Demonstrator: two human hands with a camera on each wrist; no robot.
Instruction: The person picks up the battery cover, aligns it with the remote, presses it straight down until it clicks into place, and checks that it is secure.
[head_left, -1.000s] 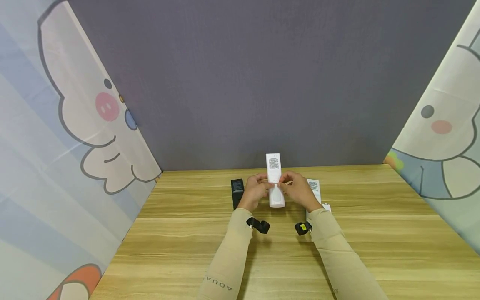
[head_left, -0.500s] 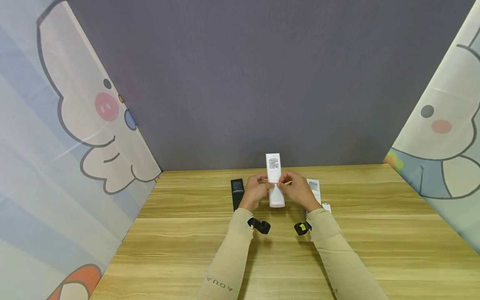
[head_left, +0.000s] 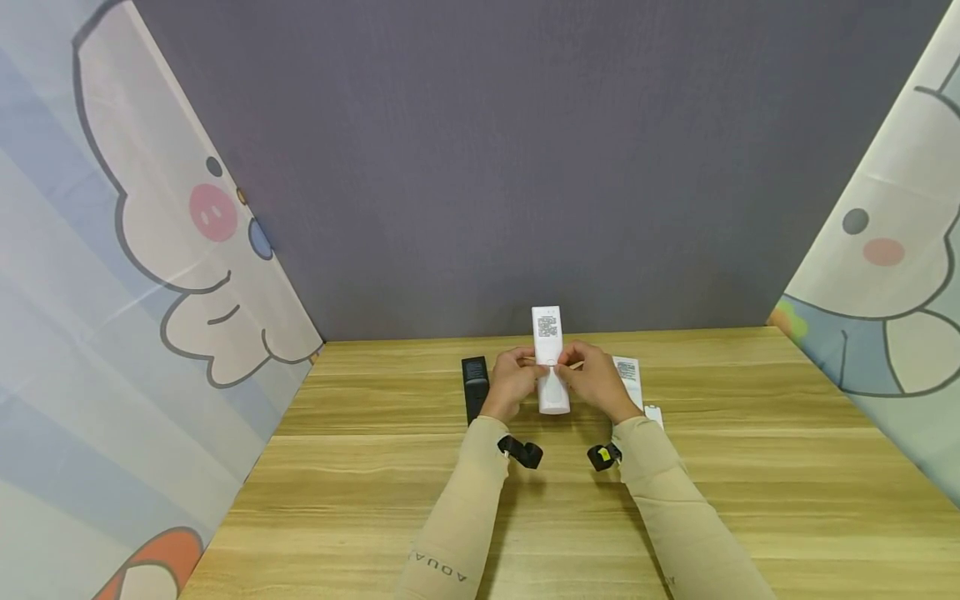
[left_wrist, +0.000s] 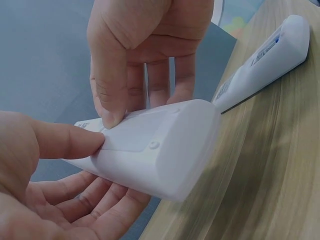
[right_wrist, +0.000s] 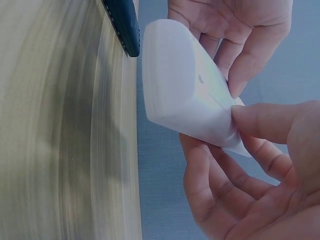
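Note:
A white remote control is held above the table, its back with a printed label turned up. My left hand grips its left side, thumb on the back and fingers curled beneath, as the left wrist view shows. From the other side my right hand holds it too, with the thumb on the back near the battery cover. Both thumb tips lie close together at the cover's upper end. The cover sits in the remote's back. The remote's button side is hidden underneath.
Left of my hands lies a black remote control. Behind the right hand is another white remote control, its battery compartment uncovered. A small white cover lies beside it. A grey panel rises at the wooden table's back edge.

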